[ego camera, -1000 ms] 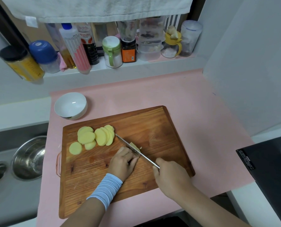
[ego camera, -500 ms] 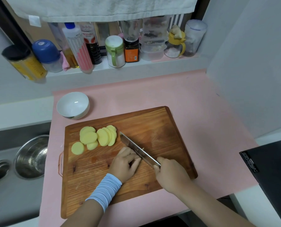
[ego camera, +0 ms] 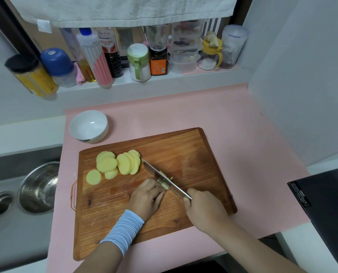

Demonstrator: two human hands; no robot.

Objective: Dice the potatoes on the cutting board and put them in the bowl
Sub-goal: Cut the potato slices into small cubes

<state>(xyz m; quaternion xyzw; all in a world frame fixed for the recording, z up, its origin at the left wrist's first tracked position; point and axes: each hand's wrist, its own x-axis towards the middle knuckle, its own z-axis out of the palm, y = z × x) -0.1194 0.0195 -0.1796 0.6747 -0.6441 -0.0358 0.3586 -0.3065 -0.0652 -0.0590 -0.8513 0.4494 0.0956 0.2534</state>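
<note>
The knife point(ego camera: 164, 180) has dropped edge-down again at the centre of the cutting board point(ego camera: 193, 154) — right hand point(ego camera: 205, 211) grips its handle, left hand point(ego camera: 146, 198) pins the potato piece point(ego camera: 164, 186) just left of the blade

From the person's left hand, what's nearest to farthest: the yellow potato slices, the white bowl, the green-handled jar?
1. Pale yellow potato slices, on the wooden board beyond the left hand.
2. White ceramic bowl, past the board's far-left corner.
3. Green-handled white jar, on the back shelf.
</note>
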